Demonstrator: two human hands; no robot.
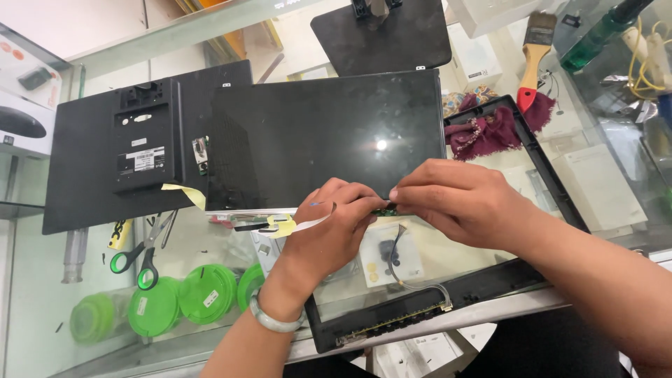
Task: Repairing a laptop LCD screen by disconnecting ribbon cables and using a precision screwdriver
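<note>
- A black panel (322, 136) is laid flat on the glass table (42, 294), with its long axis running left to right.
- Along the panel's near edge a thin green board (383, 209) is seen, long axis also left to right; only a short piece shows between the two hands.
- The left hand (334, 227) is placed on the left end of the board, fingers closed together in a pinch on it, and a white tape strip (308, 224) is caught under the same fingers.
- The right hand (458, 199) is placed on the right end, fingertips pressed together on the board.
- Both hands are equally near to the board; it lies directly under the fingertips, just ahead of the palms.
- A black frame (539, 161) is lying under the hands, with a thin cable (420, 283) inside it.
- Counted: one panel, one board, one frame, one back cover (91, 168) to the left, one pair of scissors (143, 252), one brush (533, 52), three green lids (203, 294) below the glass.
</note>
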